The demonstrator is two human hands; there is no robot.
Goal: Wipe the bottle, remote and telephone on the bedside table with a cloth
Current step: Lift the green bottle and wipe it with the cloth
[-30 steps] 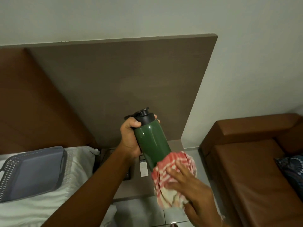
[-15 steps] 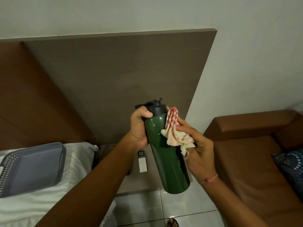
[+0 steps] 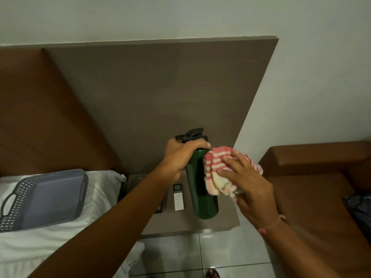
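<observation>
Holding the green bottle [image 3: 202,189] up in the air, the left hand [image 3: 180,155] is wrapped tight around its neck, just under the black lid [image 3: 191,135]. The bottle hangs nearly straight up and down above the counter [image 3: 224,221], not touching it. The right hand [image 3: 249,183] is spread wide and flat, pressing a red and white striped cloth [image 3: 218,173] against the bottle's right side — the cloth is bunched between the palm and the bottle.

Down on the counter lies a white remote [image 3: 178,197], just left of the bottle's lower end. Left of the remote sits a dark thing [image 3: 159,207], mostly hidden by the left arm, so I cannot tell what it is. A thin cord [image 3: 133,180] runs along the back of the counter.

A tall gray-brown board [image 3: 160,97] stands behind the counter, against the pale wall [image 3: 311,77]. On the left is a bed with a white pillow [image 3: 100,189], and a gray tray [image 3: 44,199] with small holes in its rim lies on it. On the right is a brown sofa [image 3: 313,177], with a blue patterned cushion [image 3: 361,207] cut off at the edge. The floor [image 3: 170,255] below has shiny pale tiles. At the very bottom a bit of a foot [image 3: 212,274] peeks in — most of it is cut off.

The left arm covers much of the counter's left part, and the cloth hides the middle of the bottle.
</observation>
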